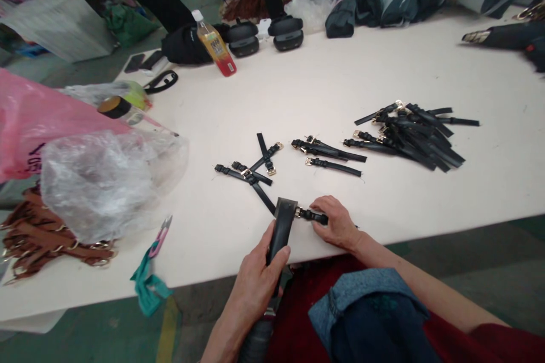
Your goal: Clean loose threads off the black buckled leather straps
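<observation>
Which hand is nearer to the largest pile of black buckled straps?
Right. The pile lies ahead and to the right of the right hand, which touches a single black strap; the left hand, holding a long black object, is farther left.

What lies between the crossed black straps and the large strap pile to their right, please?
The head view shows a small strap cluster there, with one separate strap just below it.

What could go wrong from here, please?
The teal cloth strip on the pink-handled metal snips hangs over the edge of the white table; a snag might drag both down. The left hand holds a long black tool close to a black buckled strap; it might knock this strap aside.
</observation>
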`<state>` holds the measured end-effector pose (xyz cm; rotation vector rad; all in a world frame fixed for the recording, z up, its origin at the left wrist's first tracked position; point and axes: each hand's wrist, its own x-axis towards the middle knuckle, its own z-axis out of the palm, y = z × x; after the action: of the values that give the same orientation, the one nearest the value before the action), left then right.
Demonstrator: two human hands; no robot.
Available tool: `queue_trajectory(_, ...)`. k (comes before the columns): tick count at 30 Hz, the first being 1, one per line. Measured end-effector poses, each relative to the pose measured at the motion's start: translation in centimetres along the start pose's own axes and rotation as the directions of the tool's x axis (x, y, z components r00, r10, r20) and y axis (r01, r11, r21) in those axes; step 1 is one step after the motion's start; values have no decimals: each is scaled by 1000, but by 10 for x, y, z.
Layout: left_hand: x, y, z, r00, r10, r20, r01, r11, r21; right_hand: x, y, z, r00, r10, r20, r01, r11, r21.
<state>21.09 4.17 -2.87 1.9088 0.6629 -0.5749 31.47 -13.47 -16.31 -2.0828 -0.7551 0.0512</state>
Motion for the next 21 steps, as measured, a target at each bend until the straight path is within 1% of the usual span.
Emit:
queue_trajectory(2, -8, -2, -2, 999, -22, 27, 22, 1000, -12, -1, 1, -2, 1000, -29, 10, 29, 999, 24)
queue_trajectory(5, -18, -6, -3, 996, -68, 64, 68, 998, 3, -3, 2, -3, 1000, -21, 15, 21, 1000, 17)
queue_trajectory(7, -22, -9, -1, 994, -78, 79, 75, 997, 30, -4, 2, -3, 1000, -12, 18, 12, 1000, 3)
queue_trajectory(9, -22, -12, 2, 997, -31, 66, 27, 998, 53, -4, 2, -2, 1000, -5, 17, 5, 1000, -1)
queue_trajectory(12, -17, -16, 7, 997, 83, 5, -83, 994, 65, -5, 4, 1, 1000, 3, 8, -3, 1000, 8)
queue_trajectory(13, -15, -17, 8, 995, 100, -4, -99, 993, 56, -5, 6, 2, 1000, 4, -2, -4, 1000, 13)
queue_trajectory(15, -13, -16, 9, 997, 74, 24, -75, 997, 20, -5, 8, 4, 1000, 5, -28, -4, 1000, 28)
queue_trajectory(18, -16, -14, 8, 996, 2, 90, 2, 999, -46, -6, 11, 7, 999, 6, -49, -4, 999, 46)
queue_trajectory(21, -21, -11, 5, 996, -48, 79, 53, 997, -54, -7, 13, 8, 998, 7, -60, -3, 998, 57)
